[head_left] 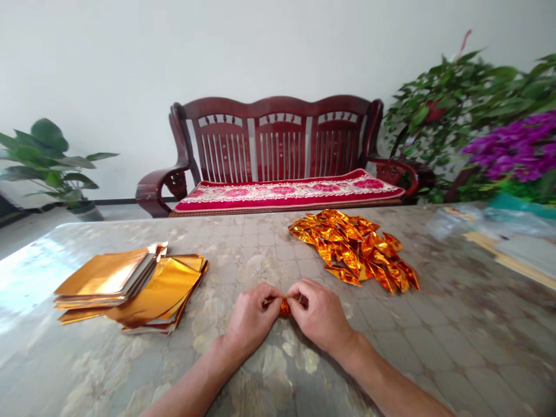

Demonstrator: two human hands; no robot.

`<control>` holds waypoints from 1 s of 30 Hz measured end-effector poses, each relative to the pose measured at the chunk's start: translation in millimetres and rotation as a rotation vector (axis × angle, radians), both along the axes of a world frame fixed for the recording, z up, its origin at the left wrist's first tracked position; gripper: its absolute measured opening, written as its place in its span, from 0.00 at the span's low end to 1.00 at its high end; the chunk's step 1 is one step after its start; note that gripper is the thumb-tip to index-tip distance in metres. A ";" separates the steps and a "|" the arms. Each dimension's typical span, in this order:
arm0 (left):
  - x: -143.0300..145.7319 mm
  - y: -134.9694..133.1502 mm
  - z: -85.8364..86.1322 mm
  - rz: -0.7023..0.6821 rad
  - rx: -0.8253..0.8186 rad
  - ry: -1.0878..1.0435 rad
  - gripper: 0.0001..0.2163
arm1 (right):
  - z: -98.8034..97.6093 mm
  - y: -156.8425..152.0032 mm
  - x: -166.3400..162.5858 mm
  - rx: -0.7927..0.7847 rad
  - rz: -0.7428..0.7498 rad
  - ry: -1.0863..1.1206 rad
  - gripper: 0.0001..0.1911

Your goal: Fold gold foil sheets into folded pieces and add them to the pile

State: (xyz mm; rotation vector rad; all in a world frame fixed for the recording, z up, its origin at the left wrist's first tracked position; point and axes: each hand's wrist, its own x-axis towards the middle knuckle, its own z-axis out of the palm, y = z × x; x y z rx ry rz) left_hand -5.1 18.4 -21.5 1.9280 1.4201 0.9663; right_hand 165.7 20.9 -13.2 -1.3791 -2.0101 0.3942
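the left hand point(249, 319) and right hand point(320, 313) pinch a small gold foil piece point(285, 307) at lower centre, a folded heap point(353, 249) lies upper right, and unfolded foil sheets point(130, 286) remain stacked at left.

Yeah, this is just somebody's home, pretty much an ordinary living room. Straight ahead there's a dark red wooden settee point(278, 139) with a slatted back and a red floral seat cushion point(289, 191), sitting against a plain white wall point(104, 69), which is a dead giveaway for me. Off to the left there's a leafy potted plant point(47, 156) on the floor, to the right there's a big bunch of greenery point(447, 110) with purple flowers point(510, 147), and I'm working at a table point(243, 249) with a glossy mottled top, very much regular household furniture.
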 end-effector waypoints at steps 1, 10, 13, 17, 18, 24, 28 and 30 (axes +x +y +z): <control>-0.5 -0.2 -0.1 -0.004 0.007 0.003 0.08 | -0.6 0.3 -0.1 0.001 0.000 -0.005 0.07; -2.8 -3.7 0.1 0.007 0.047 0.097 0.07 | -1.6 -0.4 -0.6 0.013 0.001 -0.043 0.08; -1.4 -4.7 0.6 0.020 0.051 0.116 0.07 | -0.1 -0.6 -0.2 0.014 0.013 -0.049 0.08; 1.1 -6.1 2.1 0.041 0.053 0.126 0.07 | 0.4 -1.1 0.0 0.029 0.013 -0.063 0.08; 1.5 -6.5 2.5 0.050 0.049 0.126 0.07 | 0.3 -1.3 -0.1 0.035 0.011 -0.065 0.08; 1.6 -8.9 4.8 0.069 0.020 0.150 0.08 | 1.5 -2.8 -1.0 0.052 0.011 -0.070 0.08; 2.5 -10.1 5.9 0.058 0.042 0.207 0.08 | 3.3 -3.8 -1.2 0.054 0.007 -0.107 0.08; 3.5 -10.2 5.7 0.074 0.047 0.243 0.08 | 3.4 -4.3 -1.7 0.060 0.002 -0.121 0.08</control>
